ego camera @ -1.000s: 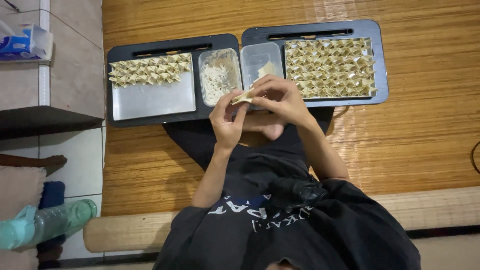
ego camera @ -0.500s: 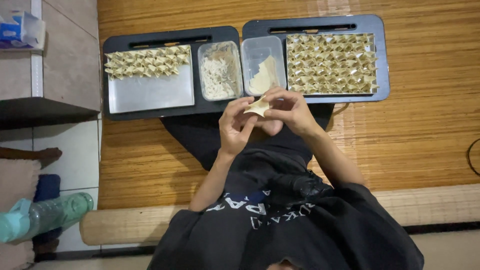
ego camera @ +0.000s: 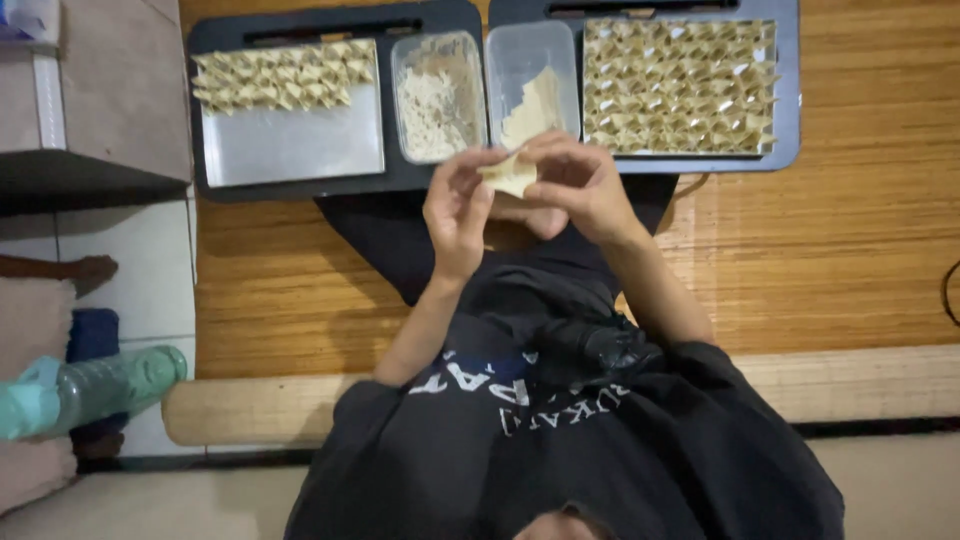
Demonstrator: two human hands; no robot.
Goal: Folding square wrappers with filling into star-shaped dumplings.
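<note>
Both hands pinch one pale folded wrapper (ego camera: 510, 176) just in front of the trays. My left hand (ego camera: 455, 208) holds its left side and my right hand (ego camera: 582, 185) its right side. Behind them stand a clear tub of minced filling (ego camera: 437, 95) and a clear tub of flat wrappers (ego camera: 532, 92). The left dark tray (ego camera: 290, 190) carries a metal sheet with one band of folded dumplings (ego camera: 280, 76) along its far edge. The right dark tray (ego camera: 700, 163) is packed with several rows of folded dumplings (ego camera: 680, 86).
Trays and legs rest on a woven bamboo mat (ego camera: 830, 250). A greenish plastic bottle (ego camera: 100, 388) lies at the left by a rolled mat edge (ego camera: 250, 408). A grey step (ego camera: 90, 110) sits at the upper left, and a dark cable (ego camera: 948, 290) shows at the right edge.
The hands have drawn a little back from the tubs toward the body, still working the same wrapper. The view has shifted slightly; the trays stay put.
</note>
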